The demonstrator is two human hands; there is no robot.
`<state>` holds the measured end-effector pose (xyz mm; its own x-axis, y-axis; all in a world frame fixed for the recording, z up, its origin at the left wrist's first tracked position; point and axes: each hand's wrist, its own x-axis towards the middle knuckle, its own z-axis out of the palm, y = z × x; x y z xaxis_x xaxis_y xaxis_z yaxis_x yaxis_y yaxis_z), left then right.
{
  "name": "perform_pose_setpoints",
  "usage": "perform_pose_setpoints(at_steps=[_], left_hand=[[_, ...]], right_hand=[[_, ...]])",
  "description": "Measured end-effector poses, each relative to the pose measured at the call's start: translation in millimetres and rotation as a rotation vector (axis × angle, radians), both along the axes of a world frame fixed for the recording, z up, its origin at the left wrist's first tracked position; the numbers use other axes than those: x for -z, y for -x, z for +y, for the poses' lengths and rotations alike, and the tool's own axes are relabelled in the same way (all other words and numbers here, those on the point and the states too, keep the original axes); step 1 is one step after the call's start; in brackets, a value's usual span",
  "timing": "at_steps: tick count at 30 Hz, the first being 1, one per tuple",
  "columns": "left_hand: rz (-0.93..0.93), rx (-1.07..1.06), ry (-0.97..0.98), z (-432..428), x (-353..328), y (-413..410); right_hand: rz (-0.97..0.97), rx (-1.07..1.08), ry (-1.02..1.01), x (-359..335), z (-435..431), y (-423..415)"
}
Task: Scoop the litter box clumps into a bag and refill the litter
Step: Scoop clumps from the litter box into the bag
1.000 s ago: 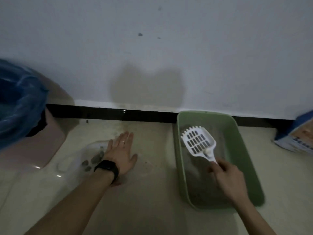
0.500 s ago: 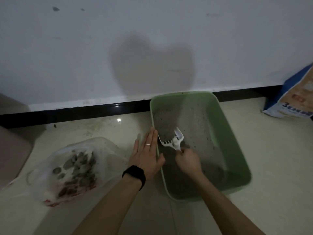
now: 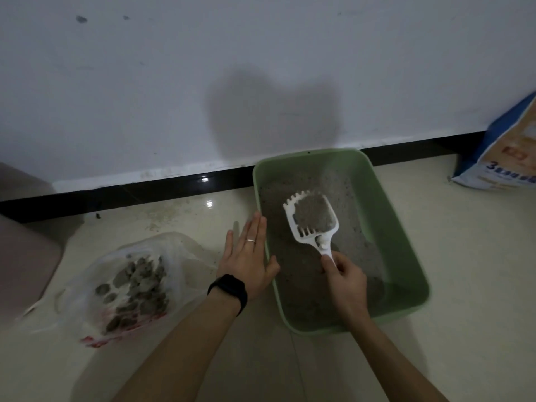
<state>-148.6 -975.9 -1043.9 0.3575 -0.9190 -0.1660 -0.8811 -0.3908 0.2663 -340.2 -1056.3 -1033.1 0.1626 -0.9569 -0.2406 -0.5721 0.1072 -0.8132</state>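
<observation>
Fingers [image 3: 330, 264] of the right hand [image 3: 346, 281] are curling round the handle of a white slotted scoop [image 3: 311, 224], gripping it low on the stem. Its toothed head is pointing toward the wall [image 3: 174, 82] and carrying a heap of grey granules. The scoop is sitting over the pale green litter box [image 3: 391, 227], which is holding a thin, uneven bed of grey litter [image 3: 293, 274]. The left hand [image 3: 246, 256] is lying flat with fingers [image 3: 256, 227] straight and relaxed just beside the box's left wall, thumb touching its rim, gripping nothing. A clear plastic bag [image 3: 179, 250] is slumping on the floor [image 3: 464, 285] to the left, holding dark grey clumps [image 3: 136, 282]. A blue and orange litter sack [image 3: 504, 158] is leaning at the far right.
</observation>
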Motion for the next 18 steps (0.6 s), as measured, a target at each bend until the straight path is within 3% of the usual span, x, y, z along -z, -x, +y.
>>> perform_pose_setpoints(at_steps=[12,18], left_hand=[[-0.036,0.045,-0.077,-1.0,-3.8,-6.5],[-0.078,0.138,-0.063,28.0,-14.8,-57.8]], right_hand=[[-0.012,0.015,-0.071,-19.4,-0.8,4.4],[-0.062,-0.071,-0.057,-41.1,1.1,-3.2]])
